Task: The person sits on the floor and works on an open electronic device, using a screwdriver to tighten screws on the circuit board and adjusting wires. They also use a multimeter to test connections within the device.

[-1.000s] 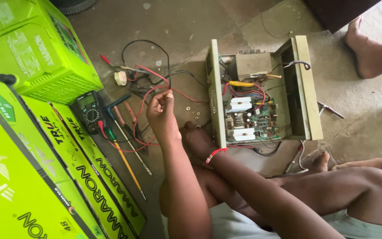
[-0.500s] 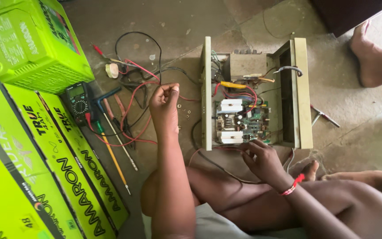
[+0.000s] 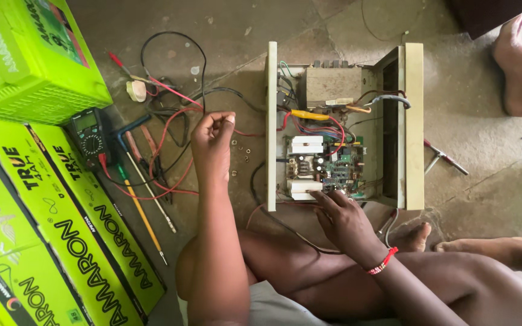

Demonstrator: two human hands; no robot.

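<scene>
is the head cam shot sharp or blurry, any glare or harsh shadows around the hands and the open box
Head view: sharp across the frame, with soft daylight and no hard shadows. The left hand, pinched shut above the red wires, and the right hand, at the near edge of the open metal case, are both crisp. The green battery boxes are bright and saturated, without blown glare. Slight wide-angle stretch at the edges.

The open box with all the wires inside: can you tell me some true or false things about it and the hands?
1. The right hand touches the near edge of the circuit board inside the open metal case. True.
2. The left hand grips a screwdriver. False: the screwdrivers lie on the floor beside it.
3. The multimeter sits inside the case. False: it lies on the floor by the green boxes.
4. A red band circles the right wrist. True.
</scene>
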